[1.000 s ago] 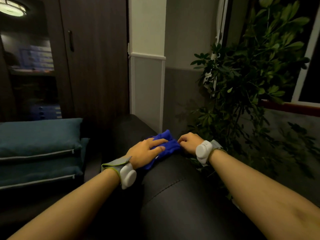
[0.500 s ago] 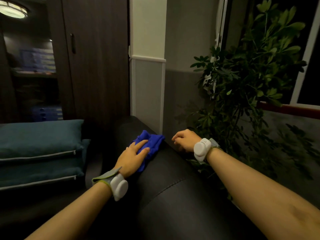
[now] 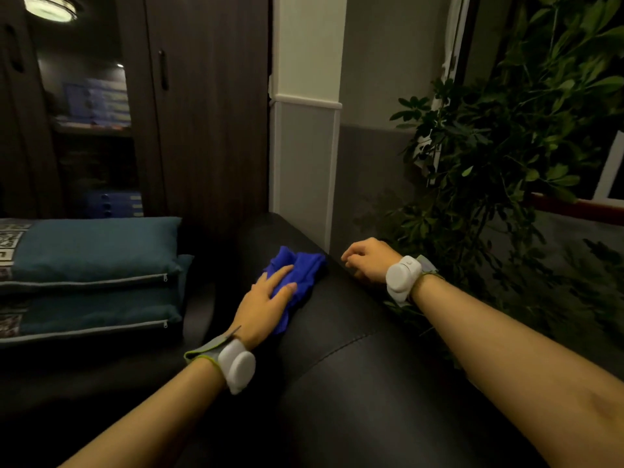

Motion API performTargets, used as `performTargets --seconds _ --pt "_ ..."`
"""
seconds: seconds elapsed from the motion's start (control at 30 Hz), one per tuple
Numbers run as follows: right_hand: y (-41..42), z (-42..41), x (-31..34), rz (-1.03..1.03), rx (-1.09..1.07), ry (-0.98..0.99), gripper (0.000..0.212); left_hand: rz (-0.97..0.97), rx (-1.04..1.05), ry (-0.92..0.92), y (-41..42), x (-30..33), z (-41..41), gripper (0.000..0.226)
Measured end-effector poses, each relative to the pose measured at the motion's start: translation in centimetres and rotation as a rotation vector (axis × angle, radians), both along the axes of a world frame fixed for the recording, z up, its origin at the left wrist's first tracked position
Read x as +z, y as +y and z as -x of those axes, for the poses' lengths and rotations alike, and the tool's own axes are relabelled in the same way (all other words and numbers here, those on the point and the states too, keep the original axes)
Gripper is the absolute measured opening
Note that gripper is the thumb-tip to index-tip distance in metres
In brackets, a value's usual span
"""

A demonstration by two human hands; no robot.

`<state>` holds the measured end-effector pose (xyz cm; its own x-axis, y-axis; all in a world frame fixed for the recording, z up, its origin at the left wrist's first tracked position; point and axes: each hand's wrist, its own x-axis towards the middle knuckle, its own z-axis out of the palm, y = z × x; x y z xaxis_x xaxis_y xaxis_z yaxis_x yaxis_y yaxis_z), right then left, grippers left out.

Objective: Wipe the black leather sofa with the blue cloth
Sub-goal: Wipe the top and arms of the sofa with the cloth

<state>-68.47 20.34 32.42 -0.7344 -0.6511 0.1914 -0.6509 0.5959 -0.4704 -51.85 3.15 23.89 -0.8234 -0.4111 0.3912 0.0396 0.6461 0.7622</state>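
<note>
The black leather sofa fills the lower middle; I look along the rounded top of its backrest. A crumpled blue cloth lies on that top, toward its far end. My left hand presses flat on the near part of the cloth, fingers straight and spread. My right hand rests on the sofa's right edge, a little right of the cloth, fingers loosely curled and holding nothing. Both wrists carry white bands.
Two teal cushions are stacked on the seat at the left. A leafy potted plant crowds the right side behind the sofa. A white wall corner and a dark wooden cabinet stand beyond the sofa's end.
My left hand has slid the cloth leftward and away from my right hand, which let go of it and now rests apart on the sofa edge.
</note>
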Motion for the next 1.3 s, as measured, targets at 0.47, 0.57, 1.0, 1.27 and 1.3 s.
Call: performTargets --seconds 0.47,0.57,1.0,1.27,1.3 --pt "-3.8 -4.2 1.3 -0.196 0.219 0.162 0.028 -0.154 0.071 0.099 0.2 -2.3 -1.7 0.051" --pt "-3.9 -4.3 1.2 -0.235 0.226 0.182 0.028 -0.063 -0.034 0.199 0.9 -4.6 -4.3 0.051" --pt "-7.3 -8.0 0.6 -0.52 0.419 0.327 0.036 -0.356 0.069 0.221 0.0 -8.0 -3.8 0.053" --pt "-7.5 -8.0 -0.4 -0.51 0.418 0.446 0.031 -0.56 0.122 0.25 -2.7 -8.4 -2.1 0.05" --pt "-7.4 -7.9 -0.4 -0.512 0.42 0.451 0.031 -0.598 0.173 0.236 -2.7 -8.6 -1.8 0.049"
